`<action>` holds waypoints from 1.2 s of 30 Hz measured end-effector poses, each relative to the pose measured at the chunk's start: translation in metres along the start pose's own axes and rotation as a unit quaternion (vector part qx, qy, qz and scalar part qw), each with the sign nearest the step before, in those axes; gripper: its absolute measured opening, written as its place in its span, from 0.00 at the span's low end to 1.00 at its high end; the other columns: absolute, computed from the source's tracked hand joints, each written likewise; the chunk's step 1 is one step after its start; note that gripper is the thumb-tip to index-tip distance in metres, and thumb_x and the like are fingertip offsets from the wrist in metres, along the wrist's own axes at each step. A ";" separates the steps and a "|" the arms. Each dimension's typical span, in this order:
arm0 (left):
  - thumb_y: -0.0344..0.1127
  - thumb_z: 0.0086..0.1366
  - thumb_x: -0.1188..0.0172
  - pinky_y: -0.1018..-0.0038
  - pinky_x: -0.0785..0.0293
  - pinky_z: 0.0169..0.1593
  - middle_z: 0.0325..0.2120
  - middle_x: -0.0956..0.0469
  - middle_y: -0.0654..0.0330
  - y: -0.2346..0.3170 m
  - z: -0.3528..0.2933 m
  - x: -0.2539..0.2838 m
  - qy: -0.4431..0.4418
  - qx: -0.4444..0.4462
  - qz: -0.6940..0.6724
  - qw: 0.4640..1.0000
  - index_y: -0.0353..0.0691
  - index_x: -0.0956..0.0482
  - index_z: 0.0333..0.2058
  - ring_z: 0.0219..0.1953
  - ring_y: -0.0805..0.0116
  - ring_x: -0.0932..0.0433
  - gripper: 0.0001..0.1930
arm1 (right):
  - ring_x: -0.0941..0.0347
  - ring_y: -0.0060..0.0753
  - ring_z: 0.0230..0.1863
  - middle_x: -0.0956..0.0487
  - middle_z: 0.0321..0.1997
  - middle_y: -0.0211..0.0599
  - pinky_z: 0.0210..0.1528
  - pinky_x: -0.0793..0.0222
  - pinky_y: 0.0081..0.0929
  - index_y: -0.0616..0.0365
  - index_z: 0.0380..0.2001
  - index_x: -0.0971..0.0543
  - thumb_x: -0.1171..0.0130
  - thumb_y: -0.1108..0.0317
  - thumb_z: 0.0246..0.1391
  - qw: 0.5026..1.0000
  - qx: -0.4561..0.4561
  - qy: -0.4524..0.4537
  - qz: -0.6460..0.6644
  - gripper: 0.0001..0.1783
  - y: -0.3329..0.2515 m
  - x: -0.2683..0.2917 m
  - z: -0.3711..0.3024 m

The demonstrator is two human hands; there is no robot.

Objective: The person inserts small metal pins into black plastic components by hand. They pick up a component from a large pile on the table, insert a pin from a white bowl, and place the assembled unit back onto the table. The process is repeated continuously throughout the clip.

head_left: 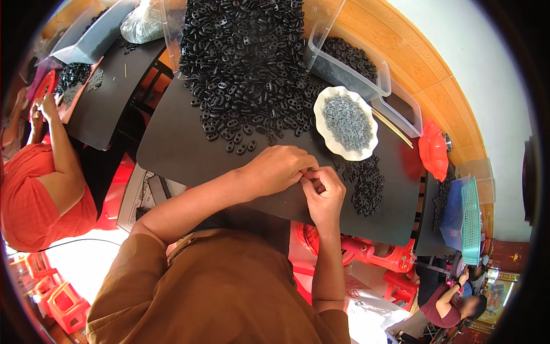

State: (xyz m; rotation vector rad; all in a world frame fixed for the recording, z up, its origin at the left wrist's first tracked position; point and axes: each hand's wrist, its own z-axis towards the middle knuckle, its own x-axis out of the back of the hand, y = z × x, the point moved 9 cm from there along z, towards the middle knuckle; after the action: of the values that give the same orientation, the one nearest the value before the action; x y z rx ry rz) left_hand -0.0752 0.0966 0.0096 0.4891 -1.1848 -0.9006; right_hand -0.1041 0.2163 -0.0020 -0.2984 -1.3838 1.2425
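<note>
My left hand (279,169) and my right hand (324,195) meet above the near edge of the dark table (177,137). Thumbs and fingertips are pinched together, and whatever lies between them is hidden or too small to make out. Just beyond my left hand spreads a big heap of small black oval pieces with two holes (246,69). To the right of the heap, a white scalloped dish (322,131) holds many tiny grey, shiny pieces (347,121). A smaller pile of little black parts (368,186) lies beside my right hand.
Clear plastic bins (382,86) stand at the back right, one with black pieces, near wooden sticks (393,127). A red scalloped dish (433,150) sits by the right edge. At left, a person in red (46,189) works at another table. Red stools (66,304) stand lower left.
</note>
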 end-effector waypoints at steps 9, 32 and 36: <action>0.21 0.58 0.37 0.72 0.20 0.37 0.33 0.15 0.54 -0.024 -0.006 0.001 0.018 0.084 -0.139 0.987 0.37 0.17 0.43 0.33 0.66 0.16 0.14 | 0.27 0.33 0.26 0.21 0.32 0.37 0.29 0.31 0.27 0.62 0.27 0.22 0.33 0.82 0.45 1.000 0.023 0.015 -0.011 0.07 -0.005 -0.002 0.005; 0.23 0.57 0.35 0.72 0.19 0.37 0.30 0.15 0.54 -0.034 -0.004 0.003 0.028 0.105 -0.130 0.986 0.36 0.22 0.45 0.31 0.65 0.15 0.16 | 0.22 0.35 0.28 0.19 0.30 0.37 0.28 0.27 0.29 0.60 0.33 0.19 0.36 0.84 0.47 0.992 0.117 0.041 -0.038 0.10 -0.015 -0.003 0.002; 0.23 0.57 0.35 0.71 0.19 0.37 0.30 0.15 0.54 -0.035 -0.005 0.002 0.025 0.101 -0.133 0.986 0.37 0.21 0.46 0.32 0.64 0.14 0.16 | 0.23 0.32 0.27 0.19 0.29 0.36 0.26 0.28 0.26 0.60 0.33 0.19 0.36 0.84 0.48 0.993 0.114 0.031 -0.029 0.09 -0.015 -0.004 0.004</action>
State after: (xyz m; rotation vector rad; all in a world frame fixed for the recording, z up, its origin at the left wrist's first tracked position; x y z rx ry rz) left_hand -0.0823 0.0745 -0.0167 0.8448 -1.1875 -0.9943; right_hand -0.0992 0.2051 0.0089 -0.1374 -1.1762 1.3182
